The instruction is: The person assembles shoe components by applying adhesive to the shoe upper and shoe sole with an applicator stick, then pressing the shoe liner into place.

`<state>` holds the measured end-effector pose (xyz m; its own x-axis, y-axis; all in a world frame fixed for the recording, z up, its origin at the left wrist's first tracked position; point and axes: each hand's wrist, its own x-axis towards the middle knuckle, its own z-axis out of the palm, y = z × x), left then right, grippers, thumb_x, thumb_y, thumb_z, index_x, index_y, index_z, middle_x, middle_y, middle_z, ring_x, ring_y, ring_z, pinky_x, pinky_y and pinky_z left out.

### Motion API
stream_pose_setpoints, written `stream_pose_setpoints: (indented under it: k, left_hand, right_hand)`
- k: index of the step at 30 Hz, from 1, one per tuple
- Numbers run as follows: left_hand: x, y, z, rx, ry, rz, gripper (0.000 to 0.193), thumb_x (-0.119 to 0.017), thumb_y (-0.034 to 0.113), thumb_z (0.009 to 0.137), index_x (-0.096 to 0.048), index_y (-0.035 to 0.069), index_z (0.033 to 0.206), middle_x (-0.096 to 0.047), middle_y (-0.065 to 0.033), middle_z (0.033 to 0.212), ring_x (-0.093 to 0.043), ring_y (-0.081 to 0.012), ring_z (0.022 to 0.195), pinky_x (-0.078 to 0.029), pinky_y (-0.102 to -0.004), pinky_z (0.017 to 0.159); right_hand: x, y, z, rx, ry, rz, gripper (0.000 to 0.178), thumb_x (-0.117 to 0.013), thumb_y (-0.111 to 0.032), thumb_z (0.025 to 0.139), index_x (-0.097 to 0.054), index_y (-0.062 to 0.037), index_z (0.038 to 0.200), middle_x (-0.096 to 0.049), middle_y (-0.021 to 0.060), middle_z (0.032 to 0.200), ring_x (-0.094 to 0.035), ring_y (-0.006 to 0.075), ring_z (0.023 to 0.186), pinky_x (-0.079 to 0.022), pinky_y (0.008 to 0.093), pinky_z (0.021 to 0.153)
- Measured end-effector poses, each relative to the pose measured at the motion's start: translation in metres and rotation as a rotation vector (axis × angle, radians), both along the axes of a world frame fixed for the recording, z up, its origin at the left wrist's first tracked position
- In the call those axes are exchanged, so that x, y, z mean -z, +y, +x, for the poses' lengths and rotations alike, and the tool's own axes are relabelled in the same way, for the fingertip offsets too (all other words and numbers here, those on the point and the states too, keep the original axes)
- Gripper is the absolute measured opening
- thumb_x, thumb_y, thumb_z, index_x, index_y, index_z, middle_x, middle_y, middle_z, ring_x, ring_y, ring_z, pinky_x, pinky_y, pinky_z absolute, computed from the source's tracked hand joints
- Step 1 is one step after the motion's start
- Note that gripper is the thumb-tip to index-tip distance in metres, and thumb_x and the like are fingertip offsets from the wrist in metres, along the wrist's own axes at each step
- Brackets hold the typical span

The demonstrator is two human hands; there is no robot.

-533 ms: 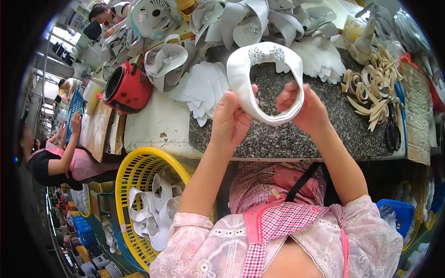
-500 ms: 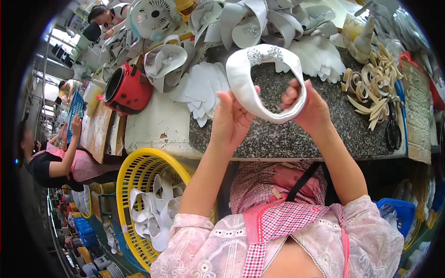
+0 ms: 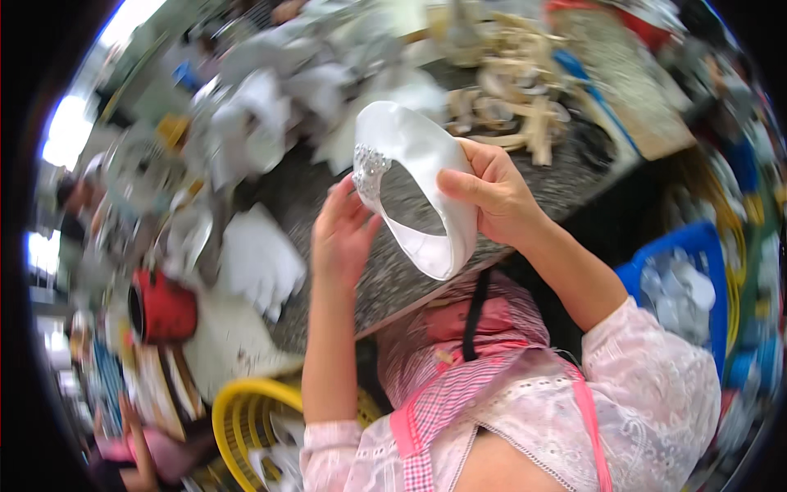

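Observation:
A white shoe upper (image 3: 425,139), shaped as a closed loop with a sparkling cluster of stones on one side, is held above the dark speckled slab (image 3: 393,275). My right hand (image 3: 492,193) is closed on its right side, thumb on the near face and fingers behind. Beside the stone cluster is my left hand (image 3: 340,234), its fingers spread and slightly curved. The fingertips come close to the upper's left edge; blur hides whether they touch it.
Beyond the hands lie piled white uppers (image 3: 250,119), stacked flat white pieces (image 3: 258,262) and tangled beige strips (image 3: 508,102). A red pot (image 3: 164,307) stands at left. Below are a yellow basket (image 3: 225,422) and a blue bin (image 3: 648,266) with white pieces. A co-worker's arm (image 3: 139,443) shows lower left.
The upper has turned, bringing its stone cluster from the far side round to the left. My left hand has come off its near rim; the right hand keeps hold. The whole view has rotated.

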<state>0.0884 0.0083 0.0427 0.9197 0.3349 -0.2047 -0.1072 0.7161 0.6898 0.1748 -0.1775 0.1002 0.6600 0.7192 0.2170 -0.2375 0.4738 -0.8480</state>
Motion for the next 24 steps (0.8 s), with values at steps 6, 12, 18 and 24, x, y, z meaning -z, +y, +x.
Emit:
stream_pose_setpoints:
  k: [6,12,18,24]
  left_hand:
    - [0.036,0.026,-0.020,0.119,0.086,0.152,0.032,-0.054,0.024,0.090,-0.053,0.007,0.116,-0.062,-0.0045,0.096,-0.056,-0.0111,0.079,-0.046,-0.0251,0.070]
    - [0.028,-0.036,0.024,0.326,0.022,0.124,0.023,-0.053,0.017,0.090,-0.054,0.006,0.110,-0.062,-0.0022,0.089,-0.058,-0.0101,0.074,-0.048,-0.0232,0.064]
    - [0.033,-0.028,0.035,0.453,-0.106,0.060,0.026,-0.047,0.016,0.093,-0.051,0.004,0.116,-0.060,-0.0024,0.092,-0.057,-0.0123,0.080,-0.049,-0.0264,0.071]
    - [0.060,-0.013,0.035,0.457,-0.054,0.013,0.029,-0.047,0.016,0.094,-0.049,0.005,0.120,-0.061,-0.0025,0.095,-0.057,-0.0123,0.080,-0.050,-0.0267,0.071]
  right_hand:
    - [-0.048,-0.202,0.037,1.016,-0.886,-0.803,0.027,-0.059,-0.027,0.086,-0.060,-0.0011,0.079,-0.055,0.0021,0.061,-0.046,0.0048,0.056,-0.037,0.0238,0.050]
    - [-0.075,-0.424,-0.065,1.851,-1.104,-1.771,0.028,-0.057,-0.037,0.081,-0.058,-0.0106,0.072,-0.055,0.0149,0.058,-0.055,0.0330,0.052,-0.040,0.0422,0.048]
    - [-0.080,-0.521,-0.112,2.176,-1.021,-2.345,0.035,-0.052,-0.048,0.082,-0.057,-0.0147,0.073,-0.059,0.0146,0.061,-0.058,0.0375,0.057,-0.041,0.0477,0.048]
    - [-0.047,-0.547,-0.153,2.172,-0.986,-2.540,0.037,-0.048,-0.046,0.085,-0.058,-0.0133,0.071,-0.063,0.0105,0.071,-0.059,0.0342,0.060,-0.041,0.0487,0.051]
